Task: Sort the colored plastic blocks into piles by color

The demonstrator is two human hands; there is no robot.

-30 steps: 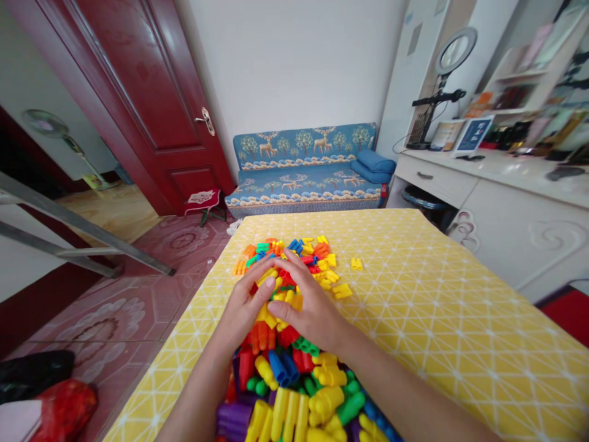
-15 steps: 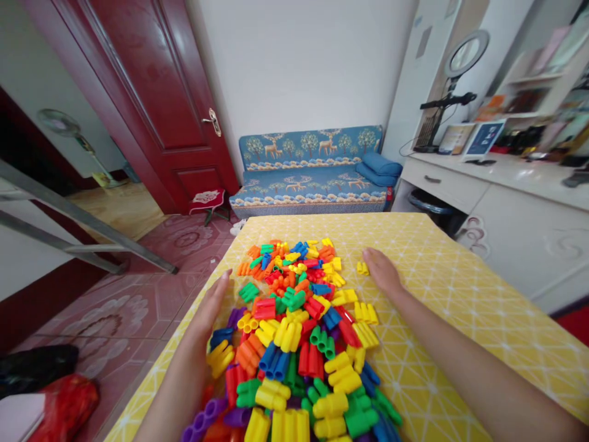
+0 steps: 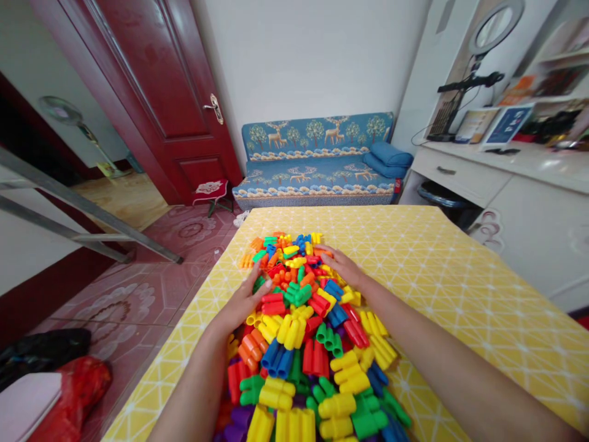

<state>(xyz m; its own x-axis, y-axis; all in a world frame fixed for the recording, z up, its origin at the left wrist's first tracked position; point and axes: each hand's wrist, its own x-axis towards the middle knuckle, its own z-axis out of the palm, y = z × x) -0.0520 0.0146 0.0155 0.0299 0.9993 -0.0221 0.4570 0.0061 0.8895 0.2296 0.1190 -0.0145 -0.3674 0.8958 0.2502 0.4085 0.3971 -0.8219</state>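
Observation:
A long heap of bullet-shaped plastic building blocks [image 3: 290, 331] in yellow, red, blue, green, orange and purple covers the left part of the yellow tablecloth [image 3: 409, 258]. My left hand [image 3: 246, 299] lies against the heap's left side, fingers apart, close to a green block and a red block [image 3: 273, 304]. On the far right side of the heap rests my right hand [image 3: 338, 266], fingers stretched over yellow and orange blocks. Neither hand grips a block. Both forearms reach along the heap, one on each side.
A blue sofa [image 3: 317, 166] stands beyond the table, with a small red stool [image 3: 211, 190] by the red door [image 3: 151, 92]. To the right is a white dresser [image 3: 543, 227] with a ring light [image 3: 499, 27]. Metal ladder legs [image 3: 92, 215] and bags [image 3: 87, 387] are at left.
My right hand has moved left from the bare cloth onto the blocks. My left hand has moved right, in against the heap. The view has shifted slightly.

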